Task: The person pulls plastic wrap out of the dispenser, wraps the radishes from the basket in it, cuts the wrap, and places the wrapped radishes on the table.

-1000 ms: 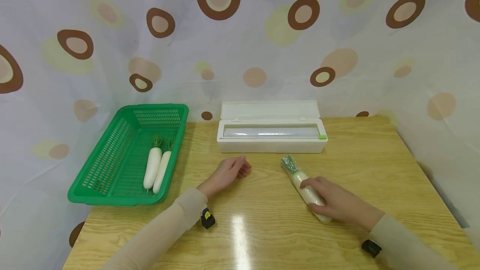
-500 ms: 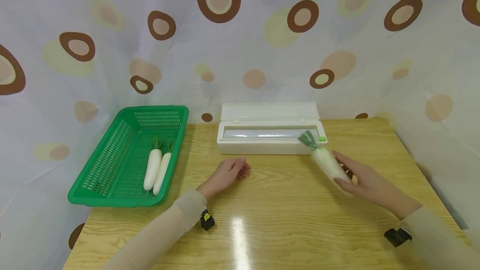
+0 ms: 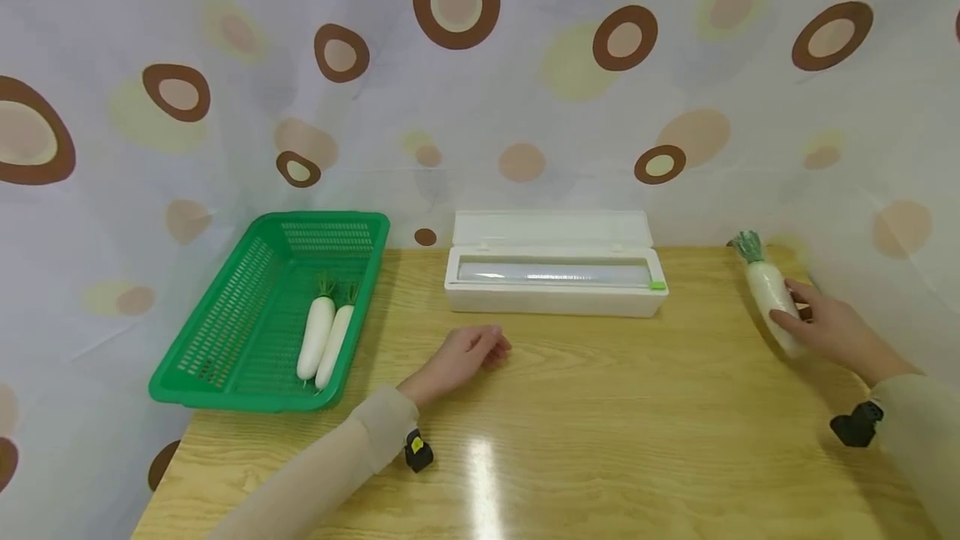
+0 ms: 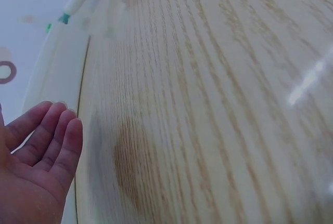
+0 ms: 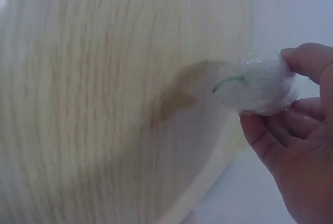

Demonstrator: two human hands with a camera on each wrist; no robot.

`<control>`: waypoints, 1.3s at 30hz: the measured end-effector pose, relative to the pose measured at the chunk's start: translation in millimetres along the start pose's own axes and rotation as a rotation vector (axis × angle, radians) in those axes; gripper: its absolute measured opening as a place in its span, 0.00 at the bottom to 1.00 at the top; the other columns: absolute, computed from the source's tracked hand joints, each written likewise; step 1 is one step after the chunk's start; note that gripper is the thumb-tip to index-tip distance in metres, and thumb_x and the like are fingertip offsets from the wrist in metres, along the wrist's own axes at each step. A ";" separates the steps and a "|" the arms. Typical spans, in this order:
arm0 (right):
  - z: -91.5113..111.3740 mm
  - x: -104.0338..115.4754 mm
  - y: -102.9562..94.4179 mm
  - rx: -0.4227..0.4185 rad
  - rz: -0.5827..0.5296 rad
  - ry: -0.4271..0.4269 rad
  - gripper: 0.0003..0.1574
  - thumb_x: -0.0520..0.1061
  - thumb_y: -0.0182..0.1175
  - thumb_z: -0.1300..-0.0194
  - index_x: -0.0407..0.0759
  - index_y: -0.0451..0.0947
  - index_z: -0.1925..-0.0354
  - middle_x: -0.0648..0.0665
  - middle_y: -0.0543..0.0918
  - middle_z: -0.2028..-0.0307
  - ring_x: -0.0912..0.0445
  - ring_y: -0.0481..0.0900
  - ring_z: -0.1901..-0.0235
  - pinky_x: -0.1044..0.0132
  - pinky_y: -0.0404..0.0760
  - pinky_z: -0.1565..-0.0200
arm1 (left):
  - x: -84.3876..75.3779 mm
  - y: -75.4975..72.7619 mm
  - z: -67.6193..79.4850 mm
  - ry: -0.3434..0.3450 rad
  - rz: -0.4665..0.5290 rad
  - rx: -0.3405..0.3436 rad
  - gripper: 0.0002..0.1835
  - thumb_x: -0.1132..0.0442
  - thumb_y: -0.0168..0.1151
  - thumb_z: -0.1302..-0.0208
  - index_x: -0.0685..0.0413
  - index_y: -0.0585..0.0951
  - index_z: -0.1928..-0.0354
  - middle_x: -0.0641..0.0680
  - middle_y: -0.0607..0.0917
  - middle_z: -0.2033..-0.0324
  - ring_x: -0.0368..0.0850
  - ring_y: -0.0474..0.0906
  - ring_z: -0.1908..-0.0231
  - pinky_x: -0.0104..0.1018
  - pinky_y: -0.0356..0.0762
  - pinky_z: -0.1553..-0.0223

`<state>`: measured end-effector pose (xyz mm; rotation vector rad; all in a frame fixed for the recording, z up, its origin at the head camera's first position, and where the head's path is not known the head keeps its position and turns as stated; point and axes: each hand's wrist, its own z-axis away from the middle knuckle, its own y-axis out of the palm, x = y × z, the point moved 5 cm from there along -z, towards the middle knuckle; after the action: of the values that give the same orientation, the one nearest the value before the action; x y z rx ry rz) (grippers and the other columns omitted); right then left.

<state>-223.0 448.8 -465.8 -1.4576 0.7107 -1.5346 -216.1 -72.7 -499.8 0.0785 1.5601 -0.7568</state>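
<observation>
My right hand (image 3: 828, 327) grips a white radish (image 3: 768, 290) with green leaf stubs, near the table's far right side. Clear film covers the radish; its shiny wrapped end shows in the right wrist view, between thumb and fingers, with its shadow on the wood. My left hand (image 3: 459, 359) holds nothing and lies with loosely bent fingers in front of a white cling film box (image 3: 555, 302). Up close in the left wrist view, the left hand (image 4: 44, 164) shows its palm and relaxed fingers.
At left stands a green basket (image 3: 240, 401) holding two bare white radishes (image 3: 316, 338). The film box has its lid (image 3: 551, 228) raised, a film roll (image 3: 551, 273) inside and a green slider (image 3: 657, 285). A patterned curtain (image 3: 510, 90) hangs behind the wooden table (image 3: 600, 407).
My right hand has lifted the wrapped radish off the middle of the table and carried it to the far right. The left hand has stayed in place. The head view has shifted slightly.
</observation>
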 end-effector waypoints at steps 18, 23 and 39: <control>-32.9 -36.3 4.0 0.053 0.042 -0.025 0.46 0.49 0.46 0.16 0.06 0.44 0.31 0.05 0.58 0.38 0.16 0.70 0.45 0.30 0.78 0.49 | 5.0 0.1 0.9 -0.019 0.008 -0.006 0.26 0.52 0.40 0.13 0.62 0.86 0.52 0.58 0.89 0.57 0.48 0.86 0.58 0.39 0.85 0.54; -36.3 -35.0 5.8 0.056 0.069 -0.030 0.48 0.51 0.46 0.17 0.05 0.45 0.32 0.05 0.61 0.40 0.16 0.71 0.46 0.30 0.77 0.50 | 3.6 -0.2 0.2 -0.008 0.015 -0.005 0.26 0.53 0.40 0.13 0.63 0.85 0.52 0.59 0.90 0.57 0.48 0.86 0.57 0.37 0.85 0.54; -39.4 -30.3 12.5 0.009 0.127 -0.015 0.57 0.58 0.58 0.24 0.07 0.51 0.32 0.08 0.68 0.50 0.21 0.72 0.52 0.32 0.77 0.55 | 5.3 2.1 0.8 -0.006 0.004 0.004 0.28 0.51 0.39 0.13 0.62 0.86 0.53 0.56 0.90 0.58 0.46 0.85 0.58 0.39 0.84 0.54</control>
<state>-261.2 463.4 -496.9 -1.3888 0.7715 -1.4273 -215.3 -73.5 -505.5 0.0822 1.5519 -0.7568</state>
